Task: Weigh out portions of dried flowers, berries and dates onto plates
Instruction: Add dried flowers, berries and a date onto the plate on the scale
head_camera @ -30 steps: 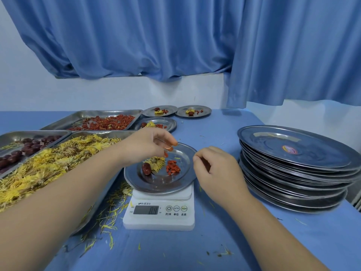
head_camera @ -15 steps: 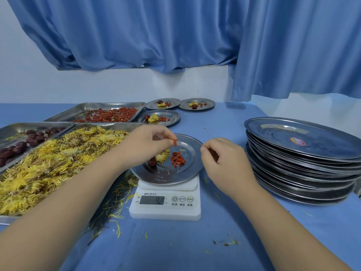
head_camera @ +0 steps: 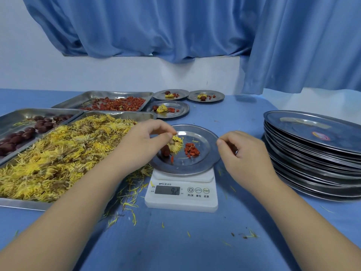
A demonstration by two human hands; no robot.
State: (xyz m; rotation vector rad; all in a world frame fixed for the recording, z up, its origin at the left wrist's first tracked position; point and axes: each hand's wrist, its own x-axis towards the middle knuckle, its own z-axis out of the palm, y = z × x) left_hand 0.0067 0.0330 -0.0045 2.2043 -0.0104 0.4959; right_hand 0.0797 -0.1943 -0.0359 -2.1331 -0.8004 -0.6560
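Observation:
A round steel plate [head_camera: 195, 169] sits on a white digital scale [head_camera: 181, 200] whose display reads 9.2. On the plate lie one dark date [head_camera: 166, 150], a yellow dried flower [head_camera: 176, 144], a small heap of red berries [head_camera: 192, 150] and a single berry [head_camera: 172, 159] apart from the heap. My left hand [head_camera: 144, 142] hovers over the plate's left side, thumb and fingertips pressed together above the flower, with nothing visible between them. My right hand [head_camera: 242, 153] hangs beside the plate's right rim, fingers curled, holding nothing I can see.
Three steel trays stand at the left: dried flowers [head_camera: 19, 204], dates [head_camera: 11, 114], berries [head_camera: 117, 93]. Three filled plates [head_camera: 181, 112] sit behind the scale. A tall stack of plates [head_camera: 312, 163] stands at the right. Loose petals litter the blue tablecloth.
The red berry pinched in my left hand has dropped onto the plate. The scale reading rose to 9.2. My right hand stays beside the plate.

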